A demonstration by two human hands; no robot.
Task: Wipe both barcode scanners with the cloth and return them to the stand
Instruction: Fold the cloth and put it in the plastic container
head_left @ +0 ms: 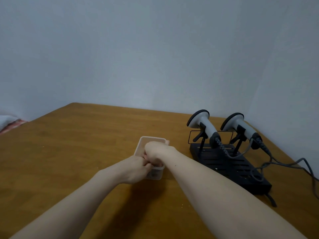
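Note:
Two grey barcode scanners, the left scanner (203, 125) and the right scanner (241, 128), rest side by side on a black slotted stand (229, 168) at the right of the wooden table. Both have coiled grey cables. A clear plastic container (151, 141) sits in the middle of the table. My left hand (136, 169) and my right hand (156, 151) meet over and inside the container, fingers curled. Something dark lies in the container's bottom, mostly hidden by the hands. No cloth is plainly visible.
The wooden table (69, 152) meets a grey wall at the back and right. Grey cables (293, 164) trail from the scanners off the right edge. A bit of patterned fabric (10, 124) shows beyond the table's far left edge.

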